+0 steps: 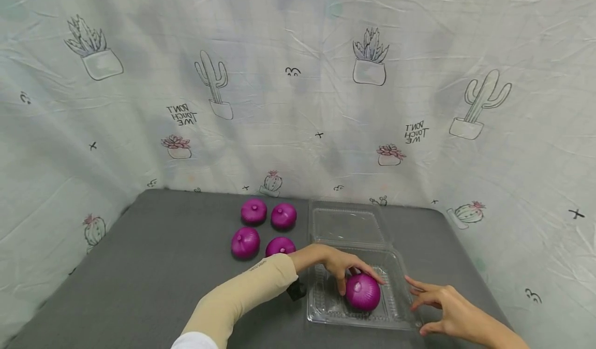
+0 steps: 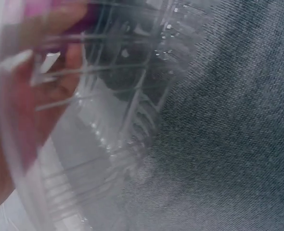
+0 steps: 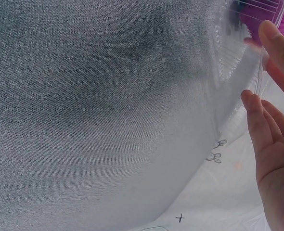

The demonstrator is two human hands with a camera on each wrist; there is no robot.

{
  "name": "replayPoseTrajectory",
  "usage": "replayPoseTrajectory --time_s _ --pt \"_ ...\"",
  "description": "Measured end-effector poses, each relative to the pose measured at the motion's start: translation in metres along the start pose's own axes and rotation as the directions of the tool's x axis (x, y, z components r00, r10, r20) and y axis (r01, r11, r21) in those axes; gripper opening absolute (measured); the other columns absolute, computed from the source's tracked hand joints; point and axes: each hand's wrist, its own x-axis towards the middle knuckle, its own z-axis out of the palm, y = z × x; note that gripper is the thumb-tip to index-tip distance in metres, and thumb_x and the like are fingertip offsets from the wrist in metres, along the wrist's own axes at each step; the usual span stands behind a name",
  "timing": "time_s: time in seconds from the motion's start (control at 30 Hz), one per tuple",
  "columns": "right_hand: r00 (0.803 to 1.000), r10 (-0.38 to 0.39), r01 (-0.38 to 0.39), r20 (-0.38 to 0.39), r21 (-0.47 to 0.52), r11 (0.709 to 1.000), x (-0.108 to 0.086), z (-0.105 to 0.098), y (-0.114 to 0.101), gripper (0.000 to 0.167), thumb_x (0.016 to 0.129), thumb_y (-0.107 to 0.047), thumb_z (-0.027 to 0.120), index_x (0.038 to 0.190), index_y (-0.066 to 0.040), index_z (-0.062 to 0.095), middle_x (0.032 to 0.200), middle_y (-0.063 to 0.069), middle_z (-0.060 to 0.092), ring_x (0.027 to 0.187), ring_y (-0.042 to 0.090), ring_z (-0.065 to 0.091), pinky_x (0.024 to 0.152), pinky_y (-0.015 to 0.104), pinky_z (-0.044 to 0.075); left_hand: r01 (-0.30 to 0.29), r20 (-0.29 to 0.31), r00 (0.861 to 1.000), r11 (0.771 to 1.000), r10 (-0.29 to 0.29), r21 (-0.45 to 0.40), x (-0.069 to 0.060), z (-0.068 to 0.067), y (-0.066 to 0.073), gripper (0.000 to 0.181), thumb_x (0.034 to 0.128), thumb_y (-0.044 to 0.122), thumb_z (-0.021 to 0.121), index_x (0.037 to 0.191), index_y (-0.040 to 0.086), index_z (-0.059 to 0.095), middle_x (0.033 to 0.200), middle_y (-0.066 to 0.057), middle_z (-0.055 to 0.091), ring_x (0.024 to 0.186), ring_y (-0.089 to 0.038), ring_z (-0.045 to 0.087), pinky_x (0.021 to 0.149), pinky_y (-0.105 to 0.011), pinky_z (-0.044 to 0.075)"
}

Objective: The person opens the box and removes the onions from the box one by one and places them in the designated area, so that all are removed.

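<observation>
A red onion (image 1: pixel 364 294) sits low inside the clear plastic container (image 1: pixel 397 266), whose hinged lid (image 1: pixel 346 224) lies folded back flat. From above, my left hand (image 1: pixel 339 265) holds that onion, fingers bent around its far side and thumb on its left. In the left wrist view the container wall stands in front of the hand, which looks blurred. At the container's right rim, my right hand (image 1: pixel 448 307) rests its fingertips and thumb, spread apart along the edge. The right wrist view shows these fingers (image 3: pixel 258 122) nearly straight against the rim.
Several more red onions stand left of the container: two at the back (image 1: pixel 253 212) (image 1: pixel 283 216), one in front of them (image 1: pixel 245 243), and another onion (image 1: pixel 280 245) partly behind the left forearm. The grey table (image 1: pixel 153 266) ends at a printed curtain (image 1: pixel 288 106) at the back and sides.
</observation>
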Motion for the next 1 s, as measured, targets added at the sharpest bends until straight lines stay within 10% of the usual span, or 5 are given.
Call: replayPoseTrajectory --time_s 0.37,0.6,0.87,1.0 --pt "1.0 0.006 -0.006 -0.005 -0.004 1.0 -0.003 0.0 0.0 0.03 0.072 -0.025 0.082 0.097 -0.014 0.069 0.144 0.009 0.039 0.113 0.016 0.057 0.073 0.024 0.055 -0.038 0.01 0.999 0.999 0.038 -0.028 0.003 0.007 -0.003 0.091 0.0705 -0.01 0.078 0.147 0.008 0.033 0.151 -0.003 0.033 0.13 -0.002 0.034 0.103 -0.021 0.033" --pt "1.0 0.011 -0.011 -0.005 0.002 1.0 -0.003 0.001 -0.001 0.03 0.072 -0.024 0.082 0.097 -0.013 0.069 0.145 0.007 0.038 0.113 0.015 0.058 0.074 0.023 0.055 0.119 -0.126 0.983 0.983 -0.137 -0.141 -0.017 0.002 0.001 0.069 0.0767 0.004 0.079 0.135 0.019 0.045 0.127 0.007 0.047 0.114 -0.008 0.049 0.091 -0.024 0.045" --pt "1.0 -0.005 0.004 -0.023 -0.03 1.0 -0.001 0.002 -0.003 0.031 0.07 -0.024 0.084 0.096 -0.015 0.07 0.145 0.007 0.04 0.111 0.016 0.06 0.072 0.024 0.056 -0.026 -0.177 0.984 0.958 -0.026 -0.285 -0.039 -0.003 0.001 0.073 0.0858 0.003 0.067 0.147 0.022 0.032 0.137 0.008 0.035 0.103 -0.006 0.052 0.075 -0.035 0.055" --pt "0.999 0.011 -0.012 -0.031 -0.034 0.999 0.0 0.003 -0.005 0.03 0.07 -0.024 0.084 0.096 -0.016 0.07 0.142 0.014 0.043 0.111 0.016 0.06 0.074 0.023 0.055 -0.052 -0.267 0.963 0.956 -0.028 -0.289 -0.046 -0.004 0.001 0.065 0.0843 0.003 0.07 0.14 0.019 0.039 0.13 0.007 0.041 0.105 -0.006 0.052 0.079 -0.034 0.055"
